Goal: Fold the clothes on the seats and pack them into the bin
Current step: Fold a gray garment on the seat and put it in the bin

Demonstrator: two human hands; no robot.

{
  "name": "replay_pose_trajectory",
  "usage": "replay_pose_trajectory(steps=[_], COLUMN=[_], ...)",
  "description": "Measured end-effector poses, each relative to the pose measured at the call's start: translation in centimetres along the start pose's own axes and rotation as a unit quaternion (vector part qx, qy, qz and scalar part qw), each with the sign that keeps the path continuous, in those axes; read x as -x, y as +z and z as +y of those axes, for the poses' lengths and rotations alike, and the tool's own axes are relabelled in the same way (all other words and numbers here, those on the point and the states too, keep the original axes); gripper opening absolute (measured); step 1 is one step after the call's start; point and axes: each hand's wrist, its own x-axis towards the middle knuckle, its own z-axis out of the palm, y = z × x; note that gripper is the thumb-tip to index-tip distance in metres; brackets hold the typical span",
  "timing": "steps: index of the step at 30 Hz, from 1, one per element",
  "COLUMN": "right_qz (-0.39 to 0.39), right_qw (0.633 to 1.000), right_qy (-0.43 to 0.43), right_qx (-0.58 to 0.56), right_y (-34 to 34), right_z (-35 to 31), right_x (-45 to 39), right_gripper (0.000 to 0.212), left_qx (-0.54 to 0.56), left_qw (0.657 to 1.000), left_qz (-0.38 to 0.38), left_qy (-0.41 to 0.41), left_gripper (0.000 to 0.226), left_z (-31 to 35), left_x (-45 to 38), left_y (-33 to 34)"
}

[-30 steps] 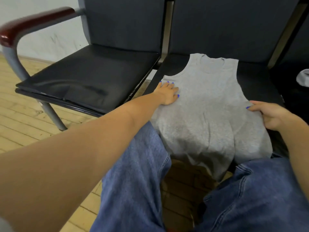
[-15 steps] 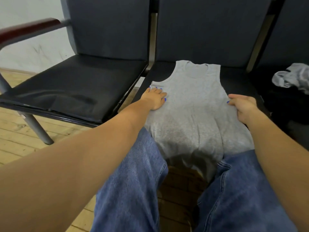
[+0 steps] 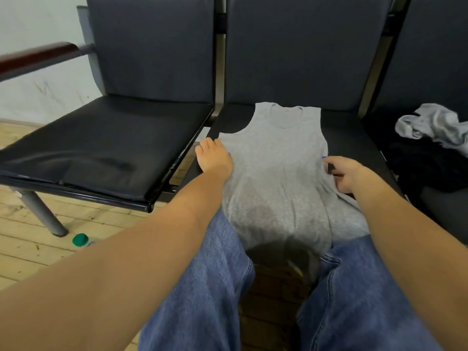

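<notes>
A grey sleeveless top (image 3: 276, 173) lies flat, neck away from me, on the middle black seat (image 3: 352, 138); its hem hangs over the seat's front edge between my knees. My left hand (image 3: 214, 158) is at the top's left side edge, below the armhole, with the fingers curled down over the edge. My right hand (image 3: 342, 173) holds the right side edge, thumb on top and fingers curled beneath the cloth, lifting it slightly. No bin is in view.
A crumpled grey garment (image 3: 435, 125) lies on dark clothing (image 3: 425, 171) on the right seat. The left seat (image 3: 114, 143) has a wooden armrest (image 3: 38, 57) and a metal leg (image 3: 43, 214). A green cap (image 3: 80, 239) lies on the wooden floor.
My left hand lay flat on the top with straight fingers; now its fingers curl at the left edge. My right hand has moved inward along the right edge. The view has shifted right.
</notes>
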Motion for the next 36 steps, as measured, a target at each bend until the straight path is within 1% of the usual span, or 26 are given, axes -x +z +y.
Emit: replay_pose_trajectory(steps=[2, 4, 5, 6, 7, 8, 9, 10, 12, 15, 16, 17, 19, 21, 23, 24, 26, 27, 28, 30, 31, 32, 33, 35, 36], right_qz=[-0.025, -0.026, 0.001, 0.046, 0.106, 0.149, 0.177, 0.194, 0.217, 0.253, 0.248, 0.229, 0.164, 0.127, 0.1, 0.095, 0.079, 0.059, 0.028, -0.041, -0.055, -0.051, -0.036, 0.011, 0.037], right_qw=[0.999, 0.999, 1.0, 0.996, 0.985, 0.967, 0.947, 0.931, 0.91, 0.88, 0.878, 0.878, 0.868, 0.848, 0.856, 0.855, 0.827, 0.807, 0.8, 0.805, 0.797, 0.784, 0.77, 0.765, 0.764], right_qy=[0.022, 0.016, -0.017, -0.068, -0.129, -0.188, -0.239, -0.27, -0.298, -0.324, -0.318, -0.306, -0.251, -0.212, -0.199, -0.197, -0.193, -0.189, -0.178, -0.134, -0.119, -0.112, -0.109, -0.104, -0.113], right_qx=[0.009, 0.028, 0.018, 0.026, 0.045, 0.081, 0.12, 0.149, 0.187, 0.236, 0.258, 0.288, 0.395, 0.469, 0.466, 0.471, 0.522, 0.556, 0.573, 0.577, 0.589, 0.608, 0.628, 0.635, 0.634], right_y=[0.2, 0.0, -0.1, -0.2, -0.4, -0.6, -0.6, -0.9, -1.3, -2.8, -3.5, -4.1, -5.0, -5.0, -4.0, -3.6, -3.0, -2.9, -2.9, -3.0, -3.1, -3.2, -3.4, -3.8, -4.2], right_z=[0.1, -0.1, -0.2, -0.2, -0.1, 0.0, -0.1, 0.0, -0.2, -1.0, -0.9, -0.6, 0.2, 0.3, -0.3, -0.6, -0.7, -0.5, -0.2, 0.7, 1.3, 1.8, 2.2, 2.4, 2.6], right_x=[0.3, 0.2, -0.1, -0.2, -0.1, -0.2, 0.2, 0.3, 0.6, 0.4, 0.0, -0.5, -1.3, -1.3, -0.2, 0.2, 1.3, 1.6, 2.1, 2.8, 3.2, 3.6, 3.9, 4.7, 5.2], right_gripper=[0.018, 0.015, 0.026, 0.036, 0.039, 0.04, 0.039, 0.039, 0.041, 0.056, 0.056, 0.052, 0.044, 0.05, 0.063, 0.068, 0.074, 0.075, 0.075, 0.07, 0.068, 0.066, 0.065, 0.062, 0.059], left_qx=[-0.013, 0.001, 0.015, 0.03, 0.039, 0.04, 0.036, 0.03, 0.03, 0.045, 0.045, 0.04, 0.018, -0.011, -0.006, -0.005, -0.005, -0.008, -0.015, -0.037, -0.041, -0.039, -0.031, -0.015, -0.011], left_qw=[1.0, 1.0, 1.0, 0.999, 0.998, 0.997, 0.996, 0.995, 0.993, 0.988, 0.988, 0.987, 0.988, 0.988, 0.987, 0.986, 0.983, 0.982, 0.979, 0.965, 0.959, 0.958, 0.961, 0.96, 0.956], left_qz=[-0.01, -0.002, 0.004, 0.002, -0.001, 0.003, 0.009, 0.015, 0.013, 0.01, 0.01, 0.009, -0.001, -0.012, -0.027, -0.024, 0.001, 0.01, 0.009, -0.038, -0.077, -0.118, -0.155, -0.212, -0.225], left_qy=[0.005, 0.001, 0.006, 0.018, 0.039, 0.062, 0.081, 0.095, 0.113, 0.146, 0.15, 0.153, 0.155, 0.155, 0.157, 0.165, 0.182, 0.19, 0.205, 0.257, 0.269, 0.258, 0.229, 0.183, 0.186], left_gripper=[0.042, 0.038, 0.038, 0.04, 0.044, 0.05, 0.055, 0.058, 0.067, 0.08, 0.08, 0.075, 0.053, 0.038, 0.037, 0.039, 0.042, 0.042, 0.042, 0.043, 0.046, 0.05, 0.056, 0.067, 0.069], left_z=[0.0, 0.1, 0.2, 0.3, 0.3, 0.4, 0.4, 0.4, 0.1, -0.4, -0.7, -1.1, -1.6, -1.8, -1.7, -1.6, -1.5, -1.5, -1.3, -0.8, -0.4, -0.2, 0.0, -0.3, -0.7], left_x=[0.1, 0.0, 0.1, 0.2, 0.3, 0.3, 0.2, 0.2, 0.3, 0.0, 0.0, -0.1, 0.0, -0.1, 0.0, 0.0, 0.1, 0.3, 0.4, 1.0, 1.5, 2.2, 2.8, 4.1, 4.7], left_y=[-0.1, -0.2, -0.3, -0.4, -0.4, -0.5, -0.5, -0.6, -0.7, -1.1, -1.3, -1.3, -1.5, -1.5, -1.6, -1.6, -1.8, -1.8, -1.8, -1.9, -1.9, -2.1, -2.2, -2.1, -1.8])
